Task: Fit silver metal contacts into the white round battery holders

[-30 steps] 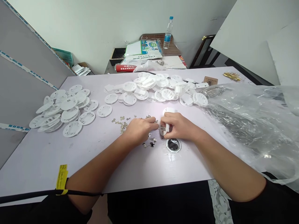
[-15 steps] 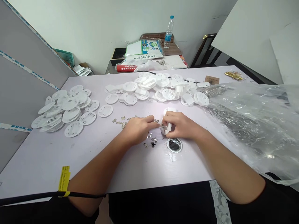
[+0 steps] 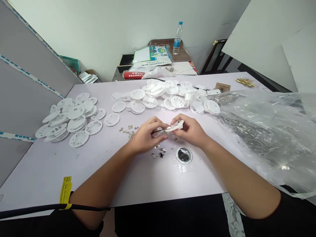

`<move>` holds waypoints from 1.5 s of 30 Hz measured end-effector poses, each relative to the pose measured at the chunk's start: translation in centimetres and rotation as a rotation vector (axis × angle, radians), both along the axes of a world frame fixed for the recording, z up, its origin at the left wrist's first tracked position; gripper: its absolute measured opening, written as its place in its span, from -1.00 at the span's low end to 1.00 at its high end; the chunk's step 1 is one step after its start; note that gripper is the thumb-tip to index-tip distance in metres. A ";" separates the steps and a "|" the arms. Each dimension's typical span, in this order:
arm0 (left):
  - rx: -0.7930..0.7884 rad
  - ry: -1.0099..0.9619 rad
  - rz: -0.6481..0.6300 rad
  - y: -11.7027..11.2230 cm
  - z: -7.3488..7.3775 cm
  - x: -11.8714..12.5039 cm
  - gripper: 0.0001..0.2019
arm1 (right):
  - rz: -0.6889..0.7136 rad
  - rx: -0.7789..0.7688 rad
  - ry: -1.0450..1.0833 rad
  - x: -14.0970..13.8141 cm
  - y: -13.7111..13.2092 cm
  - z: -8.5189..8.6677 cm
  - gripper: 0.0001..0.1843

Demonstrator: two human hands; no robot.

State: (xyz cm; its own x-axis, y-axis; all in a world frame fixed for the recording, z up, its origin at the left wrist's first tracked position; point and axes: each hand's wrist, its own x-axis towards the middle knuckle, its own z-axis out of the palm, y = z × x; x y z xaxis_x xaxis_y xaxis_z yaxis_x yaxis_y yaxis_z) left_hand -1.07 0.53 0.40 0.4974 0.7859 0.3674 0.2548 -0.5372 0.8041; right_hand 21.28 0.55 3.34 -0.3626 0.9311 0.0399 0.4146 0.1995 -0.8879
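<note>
My right hand [image 3: 189, 129] grips a white round plastic disc [image 3: 175, 126] by its right side, held tilted above the table. My left hand [image 3: 147, 134] is closed on a thin dark tool [image 3: 158, 130], whose tip reaches the disc's left edge; its exact kind is hard to make out. Below and between the hands lie small metal clips [image 3: 161, 150]. More metal pieces [image 3: 128, 132] are scattered left of my left hand. A round black disc with a silver rim [image 3: 184, 154] sits on the table in front of my right hand.
Similar white discs lie in a left pile [image 3: 76, 113] and a long back pile [image 3: 158, 90]. A clear plastic bag [image 3: 266, 131] covers the right side. Gold-coloured pieces [image 3: 245, 82] lie at the far right. A water bottle [image 3: 177, 39] stands beyond the table; a black cable [image 3: 49, 207] crosses the front left.
My right hand has lifted and tilted the white disc from just above the table. My left hand has turned, and the thin dark tool now shows between its fingers.
</note>
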 end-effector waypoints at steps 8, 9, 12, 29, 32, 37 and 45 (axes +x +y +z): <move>-0.484 -0.539 -0.039 0.0 0.5 0.4 -0.72 | 0.085 -0.214 0.231 -1.5 -0.8 -0.7 -0.53; -0.536 -0.555 -0.051 -0.1 0.6 0.3 -0.72 | 0.090 -0.178 0.197 -1.4 -0.8 -0.6 -0.51; -0.619 -0.571 -0.093 -0.2 0.8 0.0 -0.75 | 0.119 -0.074 0.135 -1.0 -0.9 -0.5 -0.50; -0.702 -0.535 -0.157 -0.8 1.1 0.6 -0.77 | 0.023 0.397 0.086 -1.2 -1.2 -0.8 -0.83; -0.704 -0.519 -0.172 -0.8 0.8 0.6 -0.79 | 0.033 0.449 0.094 -1.2 -1.1 -1.0 -0.84; -0.705 -0.526 -0.185 -0.8 0.5 0.6 -0.81 | 0.021 0.501 0.088 -1.3 -1.2 -1.0 -0.87; -0.733 -0.567 -0.156 -0.7 0.6 0.6 -0.78 | 0.083 0.273 0.164 -0.9 -1.2 -0.7 -0.69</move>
State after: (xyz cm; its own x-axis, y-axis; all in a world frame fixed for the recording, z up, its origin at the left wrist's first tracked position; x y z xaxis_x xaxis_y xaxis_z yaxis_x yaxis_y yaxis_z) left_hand -0.50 -0.17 1.01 0.5149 0.8569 0.0267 -0.3109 0.1576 0.9373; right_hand 20.34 -0.67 2.62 -0.4047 0.8457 0.3478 0.2431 0.4662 -0.8506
